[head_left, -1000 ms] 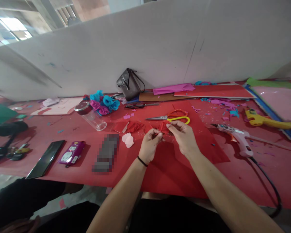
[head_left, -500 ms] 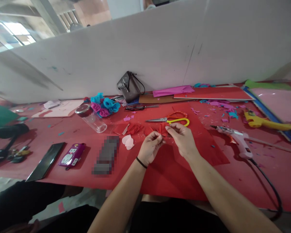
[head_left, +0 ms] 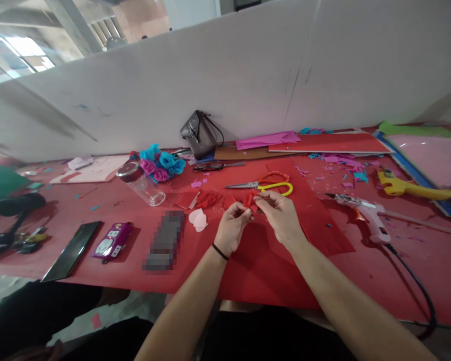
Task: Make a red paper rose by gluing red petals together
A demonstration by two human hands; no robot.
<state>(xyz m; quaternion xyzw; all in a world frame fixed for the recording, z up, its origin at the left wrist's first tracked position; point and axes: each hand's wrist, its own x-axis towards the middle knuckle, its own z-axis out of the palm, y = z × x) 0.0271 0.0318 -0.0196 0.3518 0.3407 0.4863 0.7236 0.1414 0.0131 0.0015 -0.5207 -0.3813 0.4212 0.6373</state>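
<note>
Between my fingertips is a small piece of red paper (head_left: 250, 200), crumpled or folded. My left hand (head_left: 233, 228), with a black band at the wrist, pinches it from the left. From the right, my right hand (head_left: 280, 214) grips its edge between thumb and fingers. Scissors (head_left: 265, 186) with red and yellow handles lie just beyond my hands on a large red sheet (head_left: 270, 271). More crumpled red paper (head_left: 208, 199) rests left of my fingers, and pale pink heart-like cutouts (head_left: 198, 219) lie nearer the left wrist.
On the left are a clear jar (head_left: 143, 185), paper flowers (head_left: 165, 163), a purple case (head_left: 111, 241) and a black phone-like object (head_left: 72, 250). A pink glue gun (head_left: 368, 215) with a cord and a yellow one (head_left: 409, 188) lie right. A dark bag (head_left: 200, 135) leans on the partition.
The red paper between my fingertips has changed shape slightly and shows more of its surface. My right hand has shifted a little to the left.
</note>
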